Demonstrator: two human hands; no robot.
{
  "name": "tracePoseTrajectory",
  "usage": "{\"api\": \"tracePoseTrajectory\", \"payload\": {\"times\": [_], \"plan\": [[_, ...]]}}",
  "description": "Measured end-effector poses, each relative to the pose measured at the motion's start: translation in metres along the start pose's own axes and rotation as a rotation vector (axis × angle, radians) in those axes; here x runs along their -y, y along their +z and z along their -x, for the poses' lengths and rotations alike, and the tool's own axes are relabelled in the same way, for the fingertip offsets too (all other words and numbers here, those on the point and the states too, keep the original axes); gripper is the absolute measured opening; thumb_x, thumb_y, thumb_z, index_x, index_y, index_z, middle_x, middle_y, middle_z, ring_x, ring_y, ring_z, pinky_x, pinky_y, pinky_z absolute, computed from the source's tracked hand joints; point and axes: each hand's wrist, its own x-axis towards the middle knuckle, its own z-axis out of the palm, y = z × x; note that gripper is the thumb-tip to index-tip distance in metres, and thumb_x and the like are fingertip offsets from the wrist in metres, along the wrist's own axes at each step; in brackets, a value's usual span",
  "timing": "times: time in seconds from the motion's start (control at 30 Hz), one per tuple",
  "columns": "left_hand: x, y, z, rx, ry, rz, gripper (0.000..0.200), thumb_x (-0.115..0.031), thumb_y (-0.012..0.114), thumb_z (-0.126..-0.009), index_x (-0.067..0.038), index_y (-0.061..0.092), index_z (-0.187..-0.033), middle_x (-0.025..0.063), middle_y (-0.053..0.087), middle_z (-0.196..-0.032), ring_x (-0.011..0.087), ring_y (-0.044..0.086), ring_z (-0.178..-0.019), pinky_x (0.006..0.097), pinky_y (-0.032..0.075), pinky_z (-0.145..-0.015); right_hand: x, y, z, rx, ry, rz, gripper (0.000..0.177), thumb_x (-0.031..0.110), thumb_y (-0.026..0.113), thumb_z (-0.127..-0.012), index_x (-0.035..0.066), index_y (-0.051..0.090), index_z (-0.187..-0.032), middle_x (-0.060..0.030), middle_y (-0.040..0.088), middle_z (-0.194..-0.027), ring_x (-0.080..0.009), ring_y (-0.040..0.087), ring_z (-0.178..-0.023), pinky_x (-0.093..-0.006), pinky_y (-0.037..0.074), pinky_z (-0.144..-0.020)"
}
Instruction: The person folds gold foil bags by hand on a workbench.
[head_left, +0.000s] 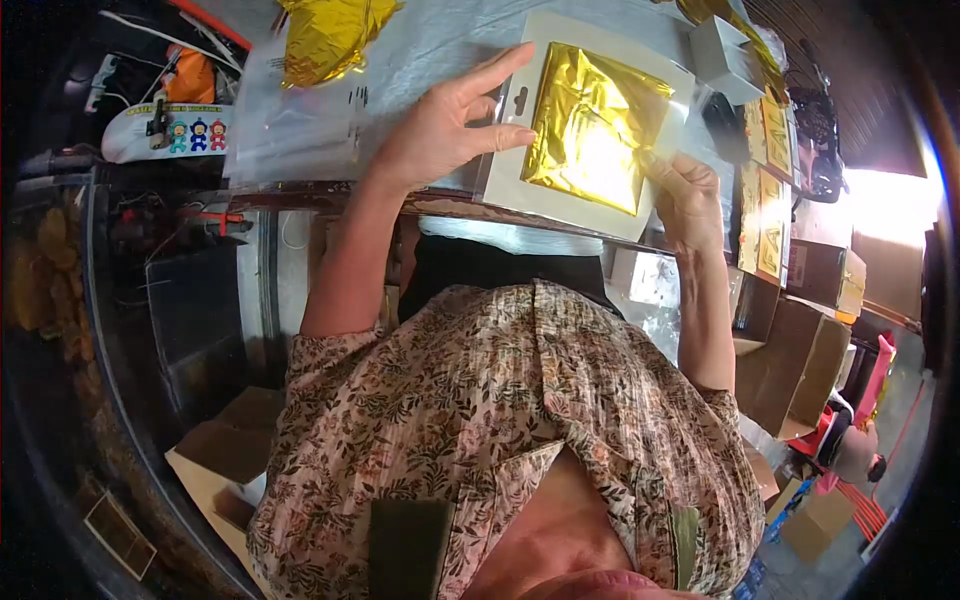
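Note:
A folded gold foil sheet (pixel 590 125) lies on a flat white card packet (pixel 515 195) with a hang hole at its left side. My left hand (pixel 450 130) is at the packet's left side, thumb and fingers apart, with the fingertips right at the foil's left edge. At the foil's right edge, my right hand (pixel 690 195) has its thumb and bent fingers pinched on the foil. Bright glare covers the foil's lower right part. The packet rests at the near edge of the table (pixel 430 196).
More crumpled gold foil (pixel 335 40) lies at the table's upper left. A white box (pixel 725 60) and a dark object (pixel 725 127) stand right of the packet. Cardboard boxes (pixel 800 365) are stacked at right; another open carton (pixel 225 450) is at lower left. A printed skateboard deck (pixel 170 132) lies far left.

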Motion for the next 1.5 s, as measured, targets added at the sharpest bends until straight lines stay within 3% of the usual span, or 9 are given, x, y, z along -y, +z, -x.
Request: {"api": "tracePoseTrajectory", "payload": {"times": [0.27,0.5,0.6,1.13,1.2,1.27,1.33,1.43,1.5], "plan": [[0.026,0.037,-0.008,-0.264,-0.046,0.965,0.068,-0.04,0.053,-0.108,-0.009,0.028,-0.163,0.012,0.044,-0.16,0.0272,0.049,-0.141,0.045,0.043,-0.114,0.004,0.015,0.005,0.024,-0.083,-0.162,0.017,0.002,0.067,-0.096,-0.006,0.075,-0.109,-0.0107,0.076,-0.1,-0.0134,0.07,-0.085,-0.0272,0.055,-0.081],[0.1,0.14,-0.024,0.153,0.099,1.85,0.05,-0.038,0.042,-0.11,-0.007,0.047,-0.149,0.0122,0.058,-0.142,0.0254,0.059,-0.129,0.0393,0.05,-0.109,-0.01,0.037,0.004,0.02,-0.031,-0.15,0.015,0.005,0.072,-0.096,-0.006,0.075,-0.105,-0.0115,0.077,-0.098,-0.0153,0.072,-0.084,-0.03,0.06,-0.081],[0.083,0.147,-0.028,-0.028,-0.105,1.395,0.049,-0.036,0.041,-0.111,-0.007,0.046,-0.15,0.0123,0.058,-0.141,0.0247,0.058,-0.13,0.0389,0.05,-0.111,-0.012,0.038,0.004,-0.01,-0.048,-0.119,0.017,0.006,0.068,-0.098,-0.005,0.075,-0.109,-0.011,0.076,-0.106,-0.0158,0.07,-0.091,-0.0293,0.055,-0.085],[0.083,0.136,-0.029,0.009,-0.115,1.538,0.057,-0.041,0.042,-0.11,-0.012,0.034,-0.159,0.0113,0.047,-0.156,0.0278,0.046,-0.143,0.0442,0.039,-0.121,-0.007,0.044,-0.011,-0.005,-0.041,-0.103,0.014,0.006,0.069,-0.097,-0.005,0.076,-0.102,-0.0103,0.076,-0.098,-0.0123,0.068,-0.081,-0.026,0.053,-0.074],[0.068,0.107,-0.021,0.036,-0.044,0.188,0.052,-0.041,0.039,-0.111,-0.009,0.044,-0.152,0.0129,0.053,-0.149,0.0269,0.054,-0.135,0.0443,0.045,-0.115,0.002,0.038,-0.014,0.03,-0.028,-0.056,0.014,0.009,0.072,-0.096,-0.004,0.076,-0.098,-0.0079,0.076,-0.094,-0.0103,0.067,-0.078,-0.0239,0.05,-0.069],[0.054,0.077,-0.019,-0.265,-0.242,1.116,0.051,-0.044,0.04,-0.111,-0.008,0.05,-0.145,0.0138,0.058,-0.142,0.0267,0.055,-0.131,0.0445,0.045,-0.113,0.03,0.031,-0.011,0.016,-0.027,0.053,0.015,0.011,0.073,-0.095,-0.004,0.076,-0.097,-0.0065,0.075,-0.091,-0.0095,0.065,-0.075,-0.0235,0.048,-0.066],[0.013,0.03,-0.021,-0.328,-0.415,1.146,0.058,-0.05,0.043,-0.109,-0.004,0.054,-0.141,0.0098,0.064,-0.133,0.0215,0.062,-0.121,0.0383,0.051,-0.104,0.043,0.019,-0.009,-0.002,-0.012,0.161,0.017,0.013,0.074,-0.094,-0.004,0.076,-0.095,-0.005,0.074,-0.087,-0.0088,0.063,-0.072,-0.0231,0.046,-0.063],[0.03,-0.028,-0.034,-0.141,-0.162,0.981,0.061,-0.053,0.05,-0.106,0.0,0.059,-0.136,0.008,0.069,-0.124,0.0211,0.064,-0.118,0.038,0.053,-0.101,0.049,-0.002,-0.019,0.124,-0.094,0.529,0.02,0.016,0.077,-0.092,-0.004,0.076,-0.092,0.0006,0.069,-0.076,-0.0046,0.055,-0.063,-0.0225,0.04,-0.057],[-0.005,-0.044,-0.046,-0.253,0.142,0.0,0.059,-0.046,0.063,-0.103,0.002,0.057,-0.136,0.0072,0.069,-0.124,0.0197,0.063,-0.122,0.038,0.054,-0.098,0.065,0.007,-0.017,0.162,-0.152,0.566,0.018,0.014,0.076,-0.092,-0.004,0.076,-0.091,0.0028,0.067,-0.075,-0.003,0.053,-0.063,-0.0227,0.04,-0.056]]}}
